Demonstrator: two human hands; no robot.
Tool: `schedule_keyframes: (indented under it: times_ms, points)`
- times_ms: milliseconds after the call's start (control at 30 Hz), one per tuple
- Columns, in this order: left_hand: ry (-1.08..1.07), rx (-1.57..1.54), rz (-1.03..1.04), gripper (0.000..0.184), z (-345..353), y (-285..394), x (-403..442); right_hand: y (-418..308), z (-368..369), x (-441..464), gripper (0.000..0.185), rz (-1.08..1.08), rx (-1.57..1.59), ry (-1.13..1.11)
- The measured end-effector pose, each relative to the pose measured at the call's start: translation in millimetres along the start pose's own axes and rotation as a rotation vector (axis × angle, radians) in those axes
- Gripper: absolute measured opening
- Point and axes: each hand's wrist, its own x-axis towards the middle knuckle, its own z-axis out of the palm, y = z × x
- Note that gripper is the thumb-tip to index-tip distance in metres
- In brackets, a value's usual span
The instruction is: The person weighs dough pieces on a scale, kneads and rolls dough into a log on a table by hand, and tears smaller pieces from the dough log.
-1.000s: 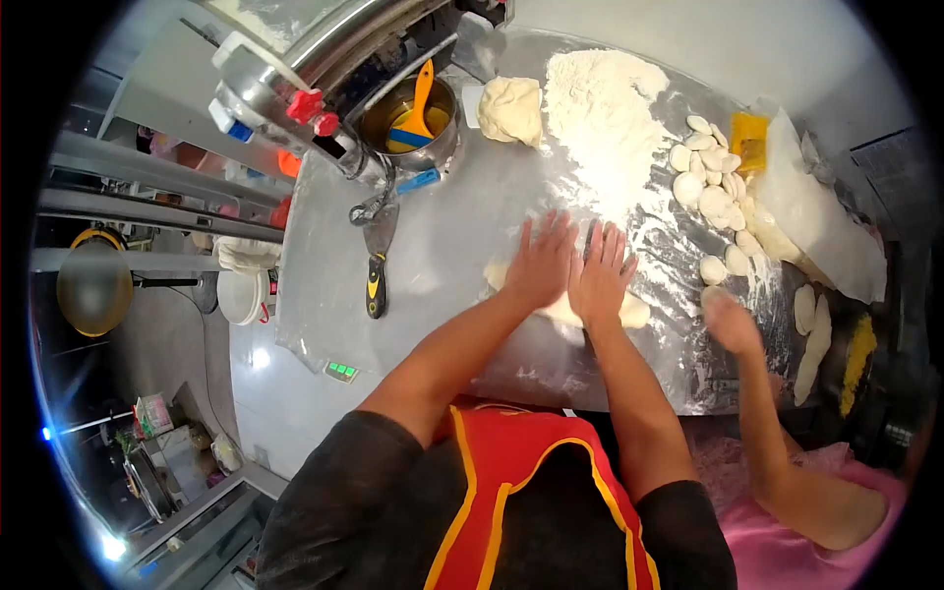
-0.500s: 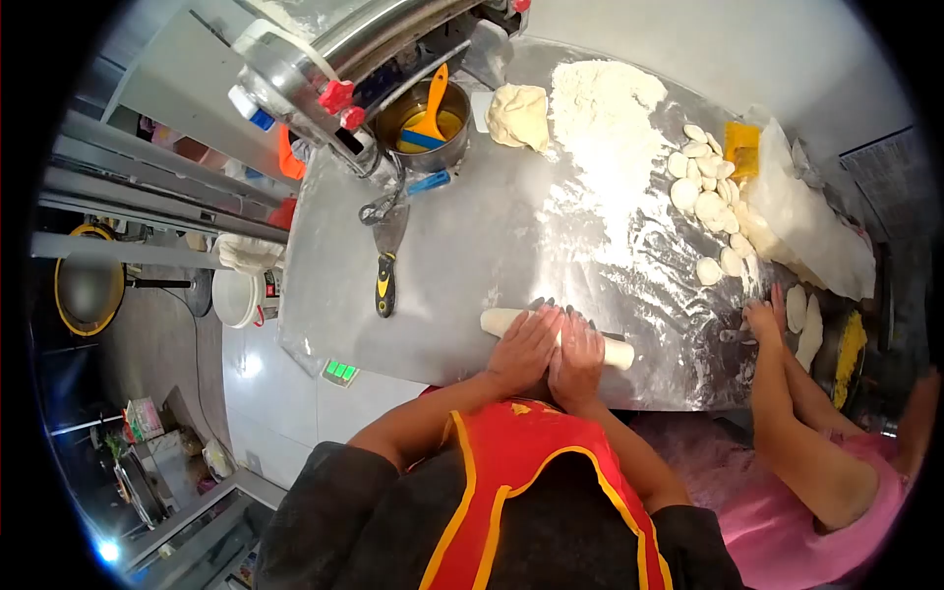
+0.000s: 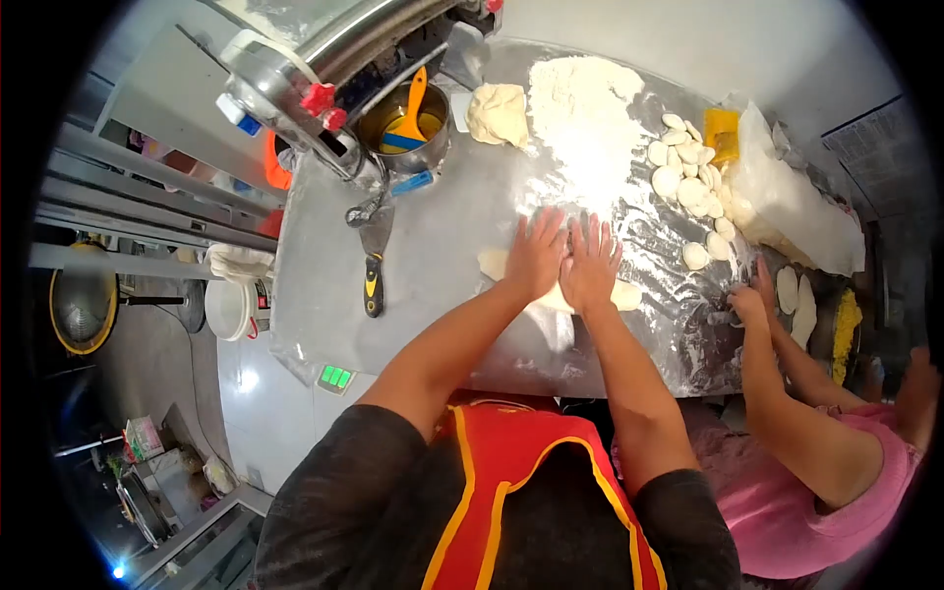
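A pale dough roll (image 3: 625, 295) lies crosswise on the floured metal table (image 3: 324, 236), its two ends showing on either side of my hands. My left hand (image 3: 534, 258) presses on it with the palm, fingers stretched forward. Close beside it, my right hand (image 3: 590, 264) rests on the roll too, fingers spread. The dough beneath both palms is hidden. Beyond my hands spreads a patch of loose flour (image 3: 588, 118), with a dough lump (image 3: 498, 114) to its left.
A scraper (image 3: 374, 283), a pot (image 3: 440, 147) with an orange brush (image 3: 417, 98) and a metal machine (image 3: 285, 84) are at the left. Flat dough rounds (image 3: 678, 172) and a plastic bag (image 3: 787, 211) lie at the right, near a co-worker's hands (image 3: 752, 300).
Both my hands have moved forward from the near edge, and the roll has shifted away from me with them. The co-worker's hands stay at the table's right side.
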Motion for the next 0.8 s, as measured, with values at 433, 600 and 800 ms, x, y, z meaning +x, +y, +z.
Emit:
schedule_keyframes:
  times_ms: [433,600,800]
  points:
    - [-0.134,0.025,0.006,0.043,-35,40,-130,-39,3,-127,0.053,-0.113,0.234,0.064]
    - [-0.123,0.119,-0.104,0.042,-2,17,-58,-19,5,-48,0.052,-0.049,0.120,-0.024]
    - [0.130,0.060,-0.149,0.028,14,-11,9,0,13,11,0.053,0.082,0.074,0.006]
